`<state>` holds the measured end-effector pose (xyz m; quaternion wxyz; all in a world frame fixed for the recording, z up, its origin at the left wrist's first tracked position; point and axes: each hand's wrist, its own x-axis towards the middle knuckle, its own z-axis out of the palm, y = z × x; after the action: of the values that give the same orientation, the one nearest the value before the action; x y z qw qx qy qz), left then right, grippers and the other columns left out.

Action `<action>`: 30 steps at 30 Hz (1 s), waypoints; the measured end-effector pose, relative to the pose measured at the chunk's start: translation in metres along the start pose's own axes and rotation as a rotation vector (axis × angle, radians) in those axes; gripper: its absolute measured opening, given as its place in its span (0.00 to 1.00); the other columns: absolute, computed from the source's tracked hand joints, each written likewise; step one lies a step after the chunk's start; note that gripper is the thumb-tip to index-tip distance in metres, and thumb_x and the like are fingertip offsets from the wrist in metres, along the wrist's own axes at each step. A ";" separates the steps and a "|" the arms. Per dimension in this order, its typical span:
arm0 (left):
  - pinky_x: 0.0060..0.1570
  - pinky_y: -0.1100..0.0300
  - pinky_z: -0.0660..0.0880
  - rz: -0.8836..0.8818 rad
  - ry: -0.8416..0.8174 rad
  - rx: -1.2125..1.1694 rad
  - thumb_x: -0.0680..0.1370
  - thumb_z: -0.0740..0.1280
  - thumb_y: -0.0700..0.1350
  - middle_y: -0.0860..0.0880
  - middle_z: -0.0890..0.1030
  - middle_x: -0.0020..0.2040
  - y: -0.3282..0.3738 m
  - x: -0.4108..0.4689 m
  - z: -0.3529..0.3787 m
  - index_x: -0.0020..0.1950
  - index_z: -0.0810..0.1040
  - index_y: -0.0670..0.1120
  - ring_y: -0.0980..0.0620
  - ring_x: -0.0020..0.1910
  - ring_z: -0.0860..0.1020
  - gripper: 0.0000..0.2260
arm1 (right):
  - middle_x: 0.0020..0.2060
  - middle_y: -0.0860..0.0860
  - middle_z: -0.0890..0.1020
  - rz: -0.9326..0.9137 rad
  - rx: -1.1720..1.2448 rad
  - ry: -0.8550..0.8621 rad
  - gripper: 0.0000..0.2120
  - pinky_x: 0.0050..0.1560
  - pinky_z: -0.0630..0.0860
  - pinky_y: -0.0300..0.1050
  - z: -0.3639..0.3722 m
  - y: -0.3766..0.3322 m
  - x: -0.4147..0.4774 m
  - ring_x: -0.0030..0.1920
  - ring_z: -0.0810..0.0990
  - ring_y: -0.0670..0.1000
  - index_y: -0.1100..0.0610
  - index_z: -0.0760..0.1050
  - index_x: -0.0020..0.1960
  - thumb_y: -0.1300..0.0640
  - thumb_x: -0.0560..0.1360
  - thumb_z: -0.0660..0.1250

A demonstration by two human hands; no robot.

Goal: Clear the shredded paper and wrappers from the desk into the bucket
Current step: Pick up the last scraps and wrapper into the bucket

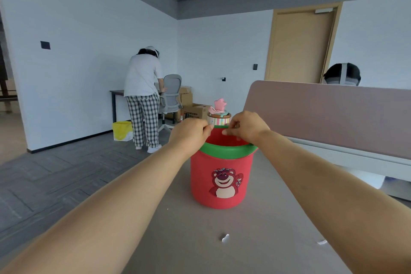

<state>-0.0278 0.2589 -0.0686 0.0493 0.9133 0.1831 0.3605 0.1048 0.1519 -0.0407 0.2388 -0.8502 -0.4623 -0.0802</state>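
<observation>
A red bucket [201, 176] with a green rim and a bear picture stands on the grey desk [255, 240]. My left hand [189, 134] and my right hand [248, 128] hover close together over the bucket's mouth. Both have their fingers pinched shut, and I can see nothing between them. A small white paper scrap [225, 237] lies on the desk in front of the bucket. Another scrap [322, 242] lies beside my right forearm. A tiny speck [167, 208] sits near the desk's left edge.
A pastel cup with a pink star lid [219, 111] stands just behind the bucket. A mauve divider panel [333, 115] borders the desk on the right, with a person's head [342, 73] behind it. Another person [143, 95] stands at a far desk by a chair and boxes.
</observation>
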 end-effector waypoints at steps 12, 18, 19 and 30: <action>0.65 0.52 0.68 -0.048 0.142 -0.086 0.80 0.57 0.44 0.45 0.69 0.67 0.000 -0.047 -0.001 0.66 0.69 0.41 0.46 0.67 0.67 0.16 | 0.56 0.53 0.82 -0.127 0.181 0.194 0.11 0.60 0.74 0.51 0.010 -0.002 -0.039 0.57 0.77 0.56 0.55 0.79 0.53 0.59 0.76 0.60; 0.71 0.50 0.61 -0.291 -0.271 0.024 0.81 0.54 0.47 0.41 0.59 0.75 -0.020 -0.119 0.021 0.72 0.59 0.39 0.44 0.73 0.59 0.22 | 0.56 0.57 0.79 -0.194 0.104 0.430 0.13 0.57 0.68 0.50 0.028 0.012 -0.089 0.55 0.73 0.61 0.58 0.76 0.55 0.65 0.72 0.62; 0.73 0.49 0.57 -0.355 -0.434 0.072 0.81 0.52 0.50 0.40 0.54 0.76 -0.023 -0.131 0.028 0.73 0.56 0.38 0.43 0.75 0.55 0.24 | 0.56 0.58 0.78 -0.176 0.095 0.461 0.15 0.57 0.68 0.51 0.031 0.015 -0.101 0.54 0.73 0.62 0.59 0.75 0.56 0.66 0.71 0.61; 0.75 0.54 0.44 -0.080 -0.813 0.056 0.79 0.47 0.60 0.41 0.46 0.78 0.070 -0.181 0.067 0.76 0.44 0.38 0.47 0.77 0.45 0.34 | 0.65 0.54 0.71 0.107 0.029 0.231 0.19 0.66 0.65 0.52 0.040 0.096 -0.210 0.66 0.66 0.58 0.56 0.66 0.65 0.60 0.75 0.61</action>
<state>-0.0829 0.1302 -0.2183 0.1066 0.9745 0.1937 -0.0372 0.0636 -0.0300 -0.1820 0.3066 -0.8553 -0.3867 -0.1581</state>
